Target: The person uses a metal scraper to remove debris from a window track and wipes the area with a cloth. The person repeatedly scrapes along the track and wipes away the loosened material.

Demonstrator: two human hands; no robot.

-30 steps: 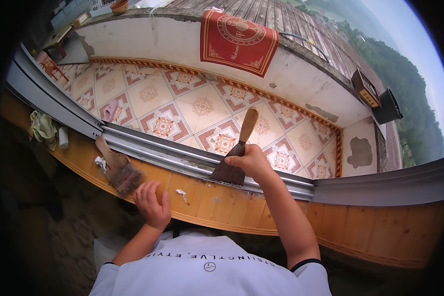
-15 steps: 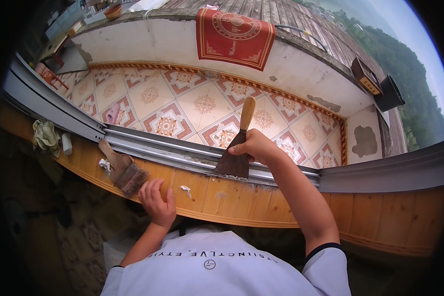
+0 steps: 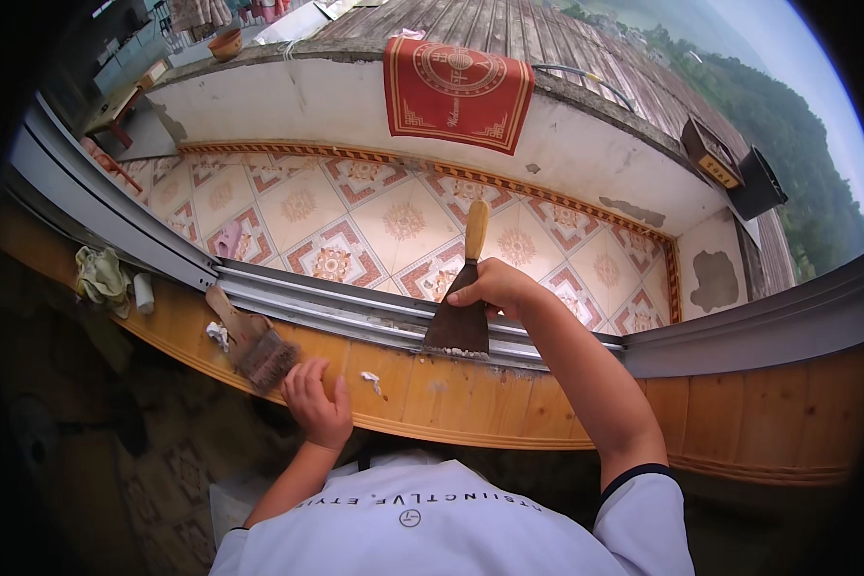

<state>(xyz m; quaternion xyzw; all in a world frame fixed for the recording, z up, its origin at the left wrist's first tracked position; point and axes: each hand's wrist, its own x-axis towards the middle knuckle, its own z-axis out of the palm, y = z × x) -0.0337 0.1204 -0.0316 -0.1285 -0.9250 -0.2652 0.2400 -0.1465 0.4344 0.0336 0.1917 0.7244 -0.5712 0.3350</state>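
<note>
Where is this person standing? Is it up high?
Probably at an upstairs window of a house: a wooden sill with a metal window track, a tiled balcony floor just outside, and rooftops and green hills below.

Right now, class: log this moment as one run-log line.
right hand: holds scraper, blade on window track | left hand: flat on wooden sill | brush: lying beside it
</note>
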